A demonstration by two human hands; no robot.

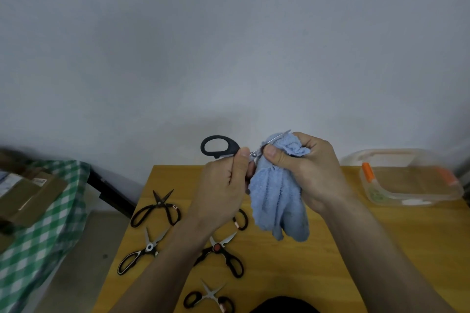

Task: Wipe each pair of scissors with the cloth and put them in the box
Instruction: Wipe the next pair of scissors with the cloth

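My left hand point(226, 183) holds black-handled scissors point(220, 146) by the handle, raised above the wooden table point(356, 249). My right hand point(305, 168) grips a light blue cloth point(278, 206) bunched around the blades; one blade tip pokes out at the top. Several other scissors lie open on the table: a dark pair point(157, 207) at the left, a steel pair with black handles point(142, 253) below it, one with a red pivot point(221, 253), a small pair point(209, 298) at the front edge, and one point(241, 220) mostly hidden behind my left wrist. A clear plastic box point(412, 180) with orange clips stands at the far right.
A grey wall rises behind the table. To the left stands another surface with a green checked cloth point(38, 236) and cardboard boxes point(25, 193). Grey floor shows between the two tables. A dark shape point(283, 306) sits at the bottom edge.
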